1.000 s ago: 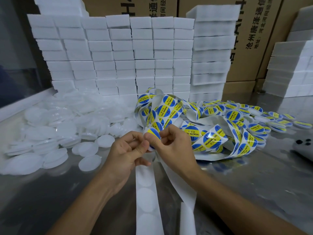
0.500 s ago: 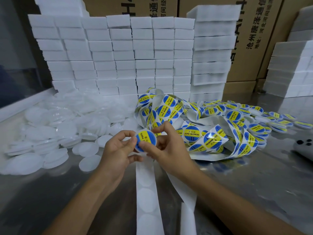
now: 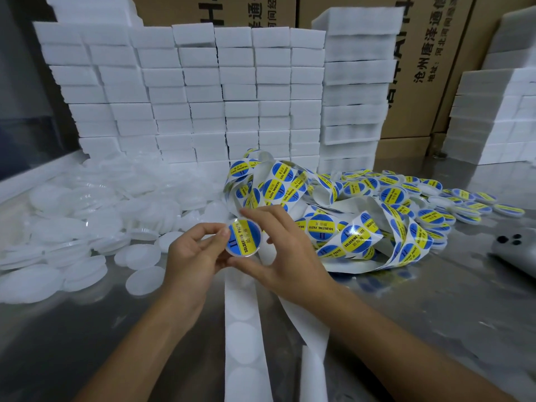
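The round lid (image 3: 243,238) with the blue-and-yellow SOLDERING PASTE sticker on it is up off the table, pretty much dead centre in front of you, held between both your hands. Your left hand (image 3: 193,256) pinches its left edge between thumb and forefinger, with the other fingers curled in underneath. Your right hand (image 3: 285,256) has it from the other side, forefinger hooked over the top rim and thumb under the bottom, the remaining fingers loosely fanned behind it. The sticker faces you and sits tilted, so the lettering runs on a slant. Right below your hands a spent backing strip (image 3: 242,314) with bare round patches runs toward you along the steel table (image 3: 435,314), and a second loose strip (image 3: 310,369) lies just beside it on the right. Just behind your right hand there's a tangled ribbon of unpeeled stickers (image 3: 290,187), looping up and over itself. Past that, off to the right, you've got a heap of labelled lids (image 3: 429,198) spread flat on the table. Over on the left is a big messy spread of plain white lids (image 3: 87,221). Along the back stands a wall of white foam blocks (image 3: 203,97), with printed cardboard boxes (image 3: 429,53) behind it and another foam stack (image 3: 499,117) at the far right. A grey gadget (image 3: 519,250) with dark round spots pokes in at the right edge; can't tell what it is.
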The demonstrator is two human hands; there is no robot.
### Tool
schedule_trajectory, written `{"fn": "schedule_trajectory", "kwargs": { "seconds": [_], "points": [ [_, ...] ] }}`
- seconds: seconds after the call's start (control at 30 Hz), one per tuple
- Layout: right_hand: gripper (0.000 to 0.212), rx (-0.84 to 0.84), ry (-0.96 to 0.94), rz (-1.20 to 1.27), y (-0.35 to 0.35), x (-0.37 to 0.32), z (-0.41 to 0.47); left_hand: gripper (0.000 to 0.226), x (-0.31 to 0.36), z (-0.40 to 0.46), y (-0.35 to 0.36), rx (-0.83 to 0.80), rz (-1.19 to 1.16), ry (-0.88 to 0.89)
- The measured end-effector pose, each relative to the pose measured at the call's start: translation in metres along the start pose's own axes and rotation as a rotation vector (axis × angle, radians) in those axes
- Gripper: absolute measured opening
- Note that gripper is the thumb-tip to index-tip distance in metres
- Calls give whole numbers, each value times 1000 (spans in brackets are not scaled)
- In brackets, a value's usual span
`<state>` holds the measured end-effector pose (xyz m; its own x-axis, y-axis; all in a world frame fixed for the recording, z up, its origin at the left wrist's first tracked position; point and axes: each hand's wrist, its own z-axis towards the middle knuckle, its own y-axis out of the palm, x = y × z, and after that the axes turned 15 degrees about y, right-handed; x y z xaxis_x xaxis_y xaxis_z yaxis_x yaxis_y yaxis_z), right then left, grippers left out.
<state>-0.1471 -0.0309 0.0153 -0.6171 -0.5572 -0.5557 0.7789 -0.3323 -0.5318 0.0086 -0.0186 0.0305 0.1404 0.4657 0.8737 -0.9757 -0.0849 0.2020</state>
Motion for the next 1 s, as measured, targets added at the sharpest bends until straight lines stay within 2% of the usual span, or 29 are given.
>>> {"fn": "schedule_trajectory", "kwargs": {
  "seconds": [0.1, 0.17, 0.27, 0.33, 0.43, 0.57, 0.7, 0.83, 1.0],
  "points": [
    [47, 52, -48, 10, -3, 1, 2, 11, -3, -2, 0, -5, 20, 43],
    [41, 92, -9, 27, -11, 6, 9, 11, -8, -4, 1, -35, 71, 90],
    [34, 170, 210, 34, -33, 22, 31, 4, -17, -7, 8, -136, 208, 163],
    [32, 242, 373, 5, -53, 41, 54, 18, -25, -10, 13, -251, 331, 197],
    [33, 318, 517, -158, -87, 77, 86, 36, -33, -18, 16, -404, 453, 222],
    [33, 282, 677, -455, -115, 122, 104, 35, -37, -20, 17, -472, 521, 235],
    [27, 238, 737, -590, -117, 151, 98, 36, -39, -17, 15, -474, 552, 172],
    [26, 239, 754, -602, -113, 163, 92, 50, -42, -15, 12, -483, 562, 163],
    [20, 258, 769, -619, -113, 169, 94, 49, -43, -20, 13, -510, 556, 187]
  ]
}}
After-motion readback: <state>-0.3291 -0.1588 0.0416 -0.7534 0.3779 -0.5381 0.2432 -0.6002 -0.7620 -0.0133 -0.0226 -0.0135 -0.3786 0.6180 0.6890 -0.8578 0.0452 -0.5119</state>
